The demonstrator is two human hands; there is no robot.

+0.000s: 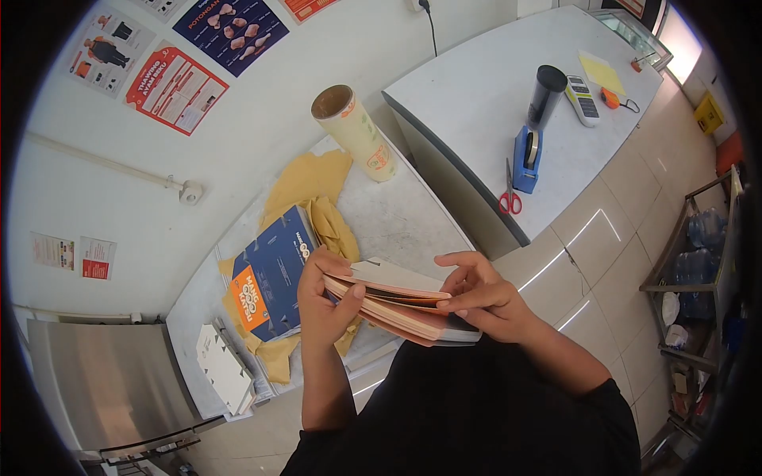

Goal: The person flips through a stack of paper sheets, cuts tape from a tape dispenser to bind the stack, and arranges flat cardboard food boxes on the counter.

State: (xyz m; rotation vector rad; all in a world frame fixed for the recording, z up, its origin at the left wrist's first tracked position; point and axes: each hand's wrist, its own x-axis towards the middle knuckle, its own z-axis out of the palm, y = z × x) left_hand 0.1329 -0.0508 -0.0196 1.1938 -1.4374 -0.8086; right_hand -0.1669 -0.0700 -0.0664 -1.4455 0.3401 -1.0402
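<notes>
A stack of flat cardboard pieces (405,315), with white, orange and dark layers, is held in front of my body. My left hand (327,295) is closed around its left end, thumb on top. At the right end, my right hand (486,295) pinches the edge of the upper layers, which stand a little apart from the lower ones. Just beyond my left hand, flat blue and orange printed cardboard (270,274) lies on crumpled brown paper (305,178). Several white flat pieces (225,366) sit near the table's left end.
On the near table (397,214) stands a large cardboard tube (355,133). The second table (468,91) carries red-handled scissors (510,198), a blue tape dispenser (527,161), a black cup (548,95) and a calculator-like device (583,101). A metal rack (698,278) is at right.
</notes>
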